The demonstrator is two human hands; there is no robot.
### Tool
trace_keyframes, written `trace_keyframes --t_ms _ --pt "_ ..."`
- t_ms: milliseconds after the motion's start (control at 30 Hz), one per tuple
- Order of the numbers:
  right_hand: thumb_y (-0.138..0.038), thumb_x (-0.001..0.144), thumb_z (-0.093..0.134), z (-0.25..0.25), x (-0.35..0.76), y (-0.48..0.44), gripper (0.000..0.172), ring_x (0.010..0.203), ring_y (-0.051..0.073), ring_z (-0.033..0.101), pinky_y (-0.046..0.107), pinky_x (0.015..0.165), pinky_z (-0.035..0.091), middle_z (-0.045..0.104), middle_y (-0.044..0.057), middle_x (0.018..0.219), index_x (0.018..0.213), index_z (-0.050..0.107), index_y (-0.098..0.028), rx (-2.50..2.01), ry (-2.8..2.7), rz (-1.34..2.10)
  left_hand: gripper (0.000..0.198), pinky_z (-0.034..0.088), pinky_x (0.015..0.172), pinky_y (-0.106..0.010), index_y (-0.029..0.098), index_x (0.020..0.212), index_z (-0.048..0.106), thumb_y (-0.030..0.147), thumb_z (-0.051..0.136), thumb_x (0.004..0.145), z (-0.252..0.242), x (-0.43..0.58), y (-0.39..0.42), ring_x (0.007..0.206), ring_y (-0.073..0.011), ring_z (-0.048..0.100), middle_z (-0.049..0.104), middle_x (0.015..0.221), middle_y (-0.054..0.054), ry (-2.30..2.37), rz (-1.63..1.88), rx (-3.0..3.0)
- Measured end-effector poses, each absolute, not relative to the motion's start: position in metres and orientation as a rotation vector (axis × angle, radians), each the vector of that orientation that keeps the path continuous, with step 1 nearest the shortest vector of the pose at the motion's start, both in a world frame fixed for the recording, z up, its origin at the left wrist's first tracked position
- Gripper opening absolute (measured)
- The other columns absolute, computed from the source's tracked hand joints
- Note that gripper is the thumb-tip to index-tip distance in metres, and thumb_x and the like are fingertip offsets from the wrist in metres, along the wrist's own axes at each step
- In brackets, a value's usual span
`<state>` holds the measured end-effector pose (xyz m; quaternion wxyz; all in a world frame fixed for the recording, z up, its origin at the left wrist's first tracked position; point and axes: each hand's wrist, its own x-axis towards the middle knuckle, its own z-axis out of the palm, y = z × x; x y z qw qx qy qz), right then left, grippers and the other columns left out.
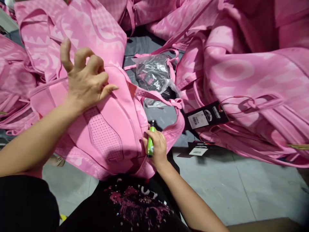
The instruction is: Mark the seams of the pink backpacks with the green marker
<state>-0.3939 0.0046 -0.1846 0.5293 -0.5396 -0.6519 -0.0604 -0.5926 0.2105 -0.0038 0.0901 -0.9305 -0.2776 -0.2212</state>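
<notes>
A pink backpack [130,119] lies across my lap with its padded back panel, which has a perforated strip, facing up. Above that panel my left hand [87,75] is raised, fingers curled but apart, with nothing in them. My right hand [156,146] is closed around a green lighter-like tube [150,141] with a black tip, held upright at the backpack's side edge. Close to this hand a pink shoulder strap [177,124] loops outward. Whether the right fingers also grip the backpack's edge I cannot tell.
More pink patterned backpacks [241,71] are piled on the right, and others [79,29] at the back left. Black hang tags [217,112] with white labels dangle from the right pile. A clear plastic bag [154,72] rests on the grey surface [142,45]. Below is a tiled floor [217,180].
</notes>
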Motion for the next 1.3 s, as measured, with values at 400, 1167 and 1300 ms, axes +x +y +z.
trace_keyframes --t_ms 400,1167,1300 --pt "-0.054 0.091 0.065 -0.115 -0.398 0.034 0.035 0.035 0.009 0.047 0.021 0.033 0.034 0.058 -0.006 0.052 0.093 0.069 -0.020 -1.158 -0.787 0.865 0.020 0.004 0.127 -0.054 0.027 0.094 0.065 0.038 0.048 0.098 -0.058 -0.578 0.138 0.116 -0.0208 0.053 0.063 0.098 0.000 -0.509 -0.307 -2.833" --pt "-0.038 0.095 0.062 -0.118 -0.404 0.042 0.018 0.064 0.015 0.064 0.031 0.061 0.055 0.070 0.002 0.080 0.095 0.070 -0.021 -1.360 -1.200 0.687 0.032 0.017 0.127 -0.051 0.029 0.094 0.064 0.023 0.033 0.101 -0.070 -0.578 0.144 0.112 -0.0178 0.056 0.065 0.097 0.001 -0.602 -0.225 -3.022" --pt "-0.036 0.095 0.062 -0.116 -0.403 0.043 0.016 0.058 0.013 0.060 0.029 0.055 0.051 0.068 0.000 0.077 0.095 0.070 -0.021 -1.341 -1.198 0.678 0.033 0.016 0.127 -0.051 0.029 0.095 0.064 0.024 0.032 0.101 -0.070 -0.578 0.143 0.112 -0.0184 0.055 0.065 0.097 0.001 -0.586 -0.197 -3.000"
